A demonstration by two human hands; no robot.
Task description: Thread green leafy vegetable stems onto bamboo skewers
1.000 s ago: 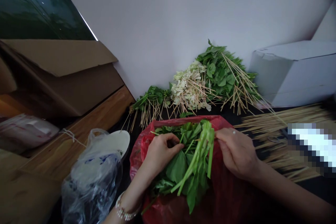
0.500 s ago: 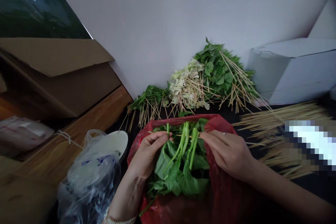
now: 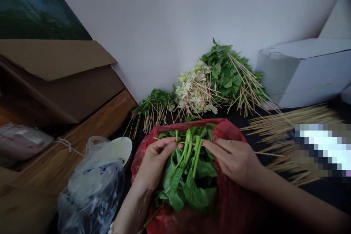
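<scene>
Closer together than a second ago, the left hand (image 3: pixel 153 162) and the right hand (image 3: pixel 236 159) face each other over an open red plastic bag (image 3: pixel 227 186) full of loose greens. Between them runs a thin wooden skewer (image 3: pixel 269 154), nearly level, sloping slightly down to the right, its long end showing beyond the right hand. That hand's grip is closed in a fingertip pinch on the skewer. Just left of its fingertips, a cluster of pale green stems (image 3: pixel 188 146) sits across the skewer, cut ends up and leaves drooping over the bag. The left grip, a closed pinch of thumb and finger, holds a single leafy stem (image 3: pixel 177 137) upright, almost square to the skewer and at its left end, just beside the cluster; the left hand is the nearer to that end. Behind, against a pale wall (image 3: pixel 170 18), lie a pile of skewered greens (image 3: pixel 229 76) and skewered pale leaves (image 3: pixel 193 91), with loose sticks (image 3: pixel 296 122) spread to the right. Left fingers cover the skewer's tip, so whether it has pierced the leafy stem cannot be told; the right hand hides the skewer's middle. The bag's near side sinks into shadow, the left wrist is cut off below, and a pixelated patch (image 3: pixel 323 150) masks something at right.
</scene>
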